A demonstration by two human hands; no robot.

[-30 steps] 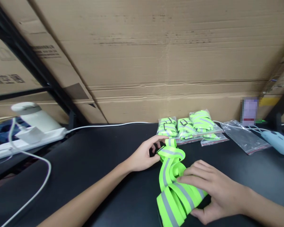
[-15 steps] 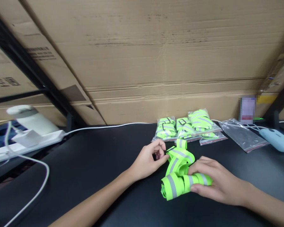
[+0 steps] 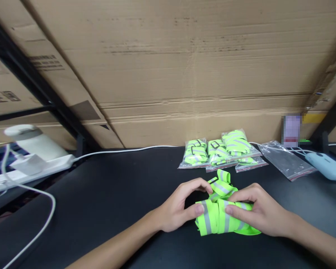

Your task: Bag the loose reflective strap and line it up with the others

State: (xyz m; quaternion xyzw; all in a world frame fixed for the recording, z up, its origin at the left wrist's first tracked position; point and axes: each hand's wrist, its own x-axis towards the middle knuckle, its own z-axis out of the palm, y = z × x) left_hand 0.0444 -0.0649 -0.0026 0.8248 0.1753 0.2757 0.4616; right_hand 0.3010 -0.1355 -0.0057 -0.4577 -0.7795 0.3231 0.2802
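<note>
A bundle of neon-green reflective strap [image 3: 212, 221] with grey stripes rests on the black table, partly rolled up. My left hand [image 3: 179, 207] closes on its left end, thumb on the front roll and fingers curled behind it. My right hand [image 3: 261, 213] pinches the roll from the right, its thumb pressed on top and its fingertips hidden behind. Beyond the roll, looser strap folds stand up, with a small black buckle [image 3: 213, 180] near my left fingertips.
Behind the bundle lie several clear zip bags [image 3: 195, 152] packed with green strap. An unfilled clear bag [image 3: 287, 160] and a light-blue device [image 3: 326, 166] lie to the right. At left are a white power strip [image 3: 60, 163], a white bottle [image 3: 42, 142] and a cable [image 3: 52, 209].
My left hand has come nearer and right, from the buckle end onto the roll's left end. The loose folds have shifted right, and a strap loop now shows under my right hand.
</note>
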